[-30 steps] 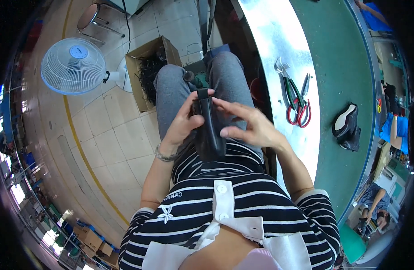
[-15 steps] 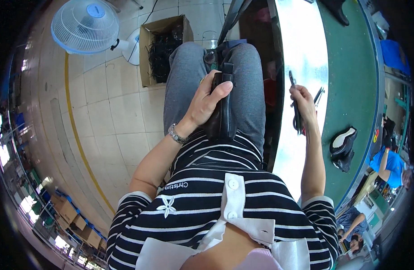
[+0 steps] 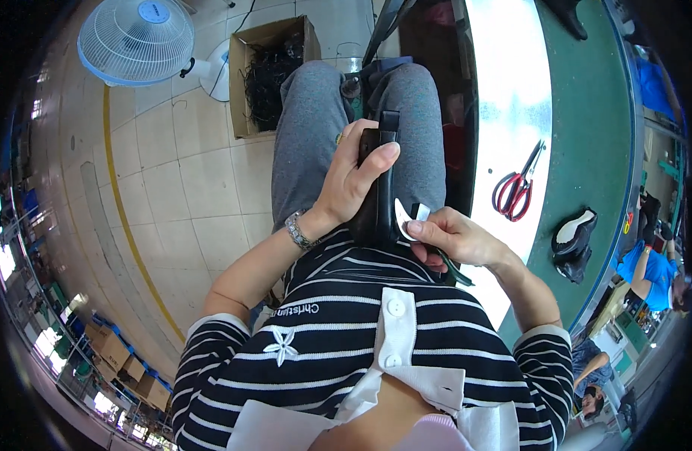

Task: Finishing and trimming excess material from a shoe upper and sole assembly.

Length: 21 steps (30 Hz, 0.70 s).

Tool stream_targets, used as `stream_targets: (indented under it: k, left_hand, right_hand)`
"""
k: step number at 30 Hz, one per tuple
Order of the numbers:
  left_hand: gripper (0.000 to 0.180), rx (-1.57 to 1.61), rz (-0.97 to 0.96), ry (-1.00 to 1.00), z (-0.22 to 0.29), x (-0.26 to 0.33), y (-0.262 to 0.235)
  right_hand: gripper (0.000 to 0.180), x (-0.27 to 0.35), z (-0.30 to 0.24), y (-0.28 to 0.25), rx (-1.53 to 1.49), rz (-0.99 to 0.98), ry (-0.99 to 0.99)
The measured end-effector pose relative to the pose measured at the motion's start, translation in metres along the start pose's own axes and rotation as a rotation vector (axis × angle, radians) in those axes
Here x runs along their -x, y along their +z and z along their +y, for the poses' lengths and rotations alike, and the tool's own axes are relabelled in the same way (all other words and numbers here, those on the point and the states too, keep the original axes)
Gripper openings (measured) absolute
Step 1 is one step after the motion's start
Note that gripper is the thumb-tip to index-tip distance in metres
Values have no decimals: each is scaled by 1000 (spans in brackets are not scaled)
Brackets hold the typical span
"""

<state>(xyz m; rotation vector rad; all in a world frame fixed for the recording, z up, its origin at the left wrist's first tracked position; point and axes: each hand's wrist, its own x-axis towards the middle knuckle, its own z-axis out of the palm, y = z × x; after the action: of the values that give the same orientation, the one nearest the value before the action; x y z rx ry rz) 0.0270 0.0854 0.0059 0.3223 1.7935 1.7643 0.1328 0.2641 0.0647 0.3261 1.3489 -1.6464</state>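
Observation:
My left hand is wrapped around a black leather shoe, with the thumb pressed on its edge. The shoe stands lengthwise over my lap. At its lower right, my right hand is closed on a slim tool, whose dark green end sticks out below the fingers. A pale, shiny curved piece shows between the right thumb and the shoe; I cannot tell whether it is blade or lining. Red-handled scissors lie on the bright metal tabletop, away from both hands.
A black shoe with a white insole rests on the green bench surface at right. A cardboard box of dark strips and a white fan stand on the floor at far left. Two other people are beyond the bench.
My right hand has come left from the metal tabletop to the shoe, bringing the slim tool. The scissors are now uncovered. My left hand still grips the shoe, which has shifted slightly.

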Motion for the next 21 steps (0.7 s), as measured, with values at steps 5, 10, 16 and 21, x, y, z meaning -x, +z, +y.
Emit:
stream_targets:
  k: [5,10,16,21]
  left_hand:
    - [43,-24,45,-1,0,8,2]
    - [45,-63,109,-38,0,1,0]
    - [40,64,78,-64,-7,-25,-5]
    - [33,186,35,-29,-6,-23,-8]
  right_hand:
    - [67,9,-29,4,312,72,50]
    - [66,6,-45,9,646,190,109]
    - [60,-6,-13,0,21,169,-45]
    - [50,-11,22,-61,252,754,5]
